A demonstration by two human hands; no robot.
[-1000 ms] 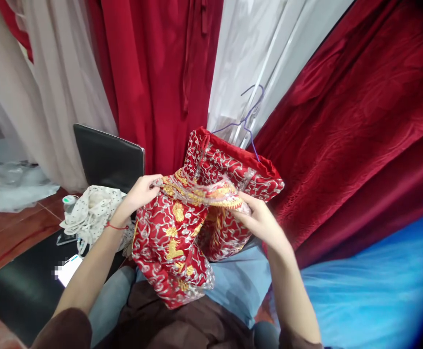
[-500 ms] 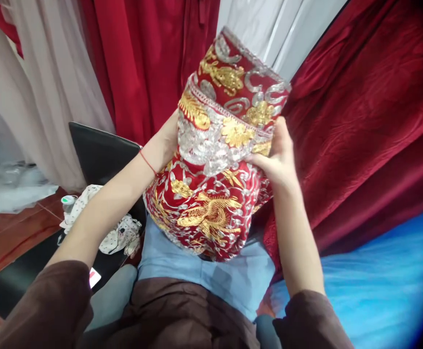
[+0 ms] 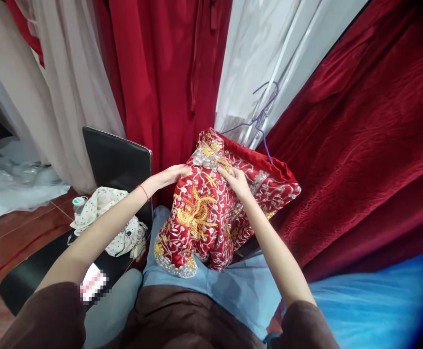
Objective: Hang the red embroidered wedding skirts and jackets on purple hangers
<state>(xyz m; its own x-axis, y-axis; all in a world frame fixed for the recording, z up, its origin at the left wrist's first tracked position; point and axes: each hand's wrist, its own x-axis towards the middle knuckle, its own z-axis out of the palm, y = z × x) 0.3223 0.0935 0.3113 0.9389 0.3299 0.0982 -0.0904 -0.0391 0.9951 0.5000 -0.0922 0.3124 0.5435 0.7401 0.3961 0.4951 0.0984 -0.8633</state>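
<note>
A red garment (image 3: 196,208), densely embroidered in gold and silver, lies bunched over my lap and rises in front of me. My left hand (image 3: 178,172) grips its left side, with the fingertips partly hidden at the cloth. On the upper front, below a silver-trimmed band, my right hand (image 3: 236,182) pinches the fabric, thumb on the outside. A purple wire hanger (image 3: 260,118) sticks out of the garment's wide upper opening, which shows a plain red lining. The lower part hangs in folds between my forearms.
To the left stands a black chair (image 3: 118,155) with a spotted white cloth (image 3: 105,208), a lidded container (image 3: 79,203) and a blurred-out white item on it. Red drapes (image 3: 167,72) hang ahead, dark red fabric (image 3: 360,160) on the right, blue fabric (image 3: 371,310) lower right.
The garment has come down and turned; the raised, cuff-like end now sits lower and farther off. Its lined opening and the purple hanger have come into view. Both hands have shifted and drawn closer together.
</note>
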